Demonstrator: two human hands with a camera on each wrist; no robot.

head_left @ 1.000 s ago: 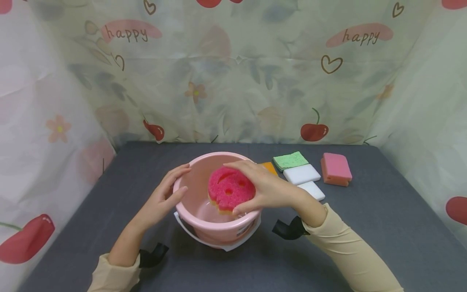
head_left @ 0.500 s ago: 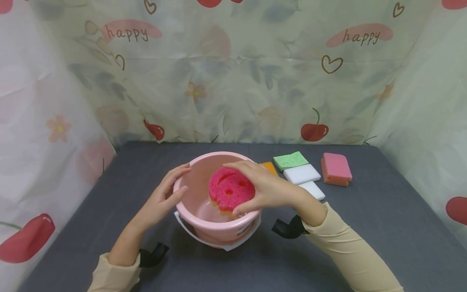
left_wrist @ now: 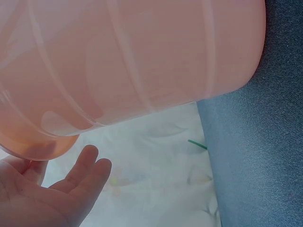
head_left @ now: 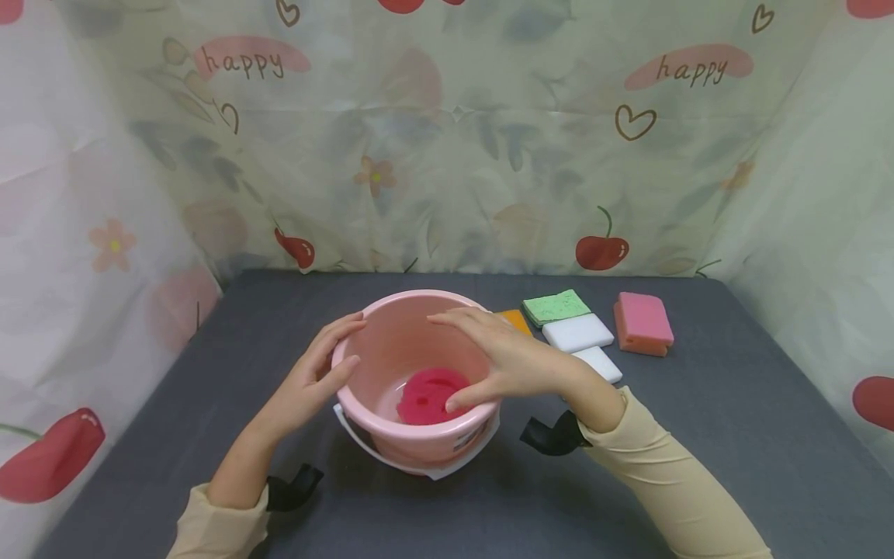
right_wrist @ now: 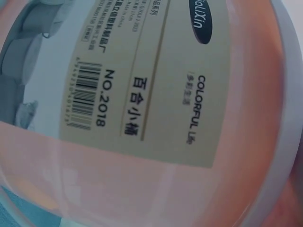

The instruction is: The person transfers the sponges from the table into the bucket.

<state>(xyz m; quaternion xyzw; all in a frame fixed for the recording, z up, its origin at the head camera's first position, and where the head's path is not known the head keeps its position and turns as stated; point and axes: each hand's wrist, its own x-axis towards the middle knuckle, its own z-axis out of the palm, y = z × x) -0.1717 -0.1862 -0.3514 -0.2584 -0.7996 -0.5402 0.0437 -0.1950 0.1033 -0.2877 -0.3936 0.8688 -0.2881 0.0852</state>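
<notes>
A pink bucket (head_left: 398, 435) with a white handle (head_left: 447, 470) stands upright on the dark table. Inside, a round red sponge (head_left: 429, 397) with cut-out holes lies low in the bucket, partly hidden by the front rim and my right thumb. My left hand (head_left: 314, 380) rests at the left rim, its fingers loosely extended; in the left wrist view, some fingers (left_wrist: 85, 172) reach out beside the outer wall. Over the right rim my right hand (head_left: 510, 357) stays spread, thumb and fingers apart with nothing between them. The bucket's label (right_wrist: 156, 85) fills the right wrist view.
Right of the bucket lie a green sponge (head_left: 556, 307), two white sponges (head_left: 578, 333) and a pink sponge (head_left: 644, 322). An orange piece (head_left: 515, 321) is partly hidden behind my right hand. Printed curtains (head_left: 454, 140) surround the table at the back and sides.
My right hand has let go of the red sponge, which dropped from between its thumb and fingers down into the bucket. Both hands have stayed where they were.
</notes>
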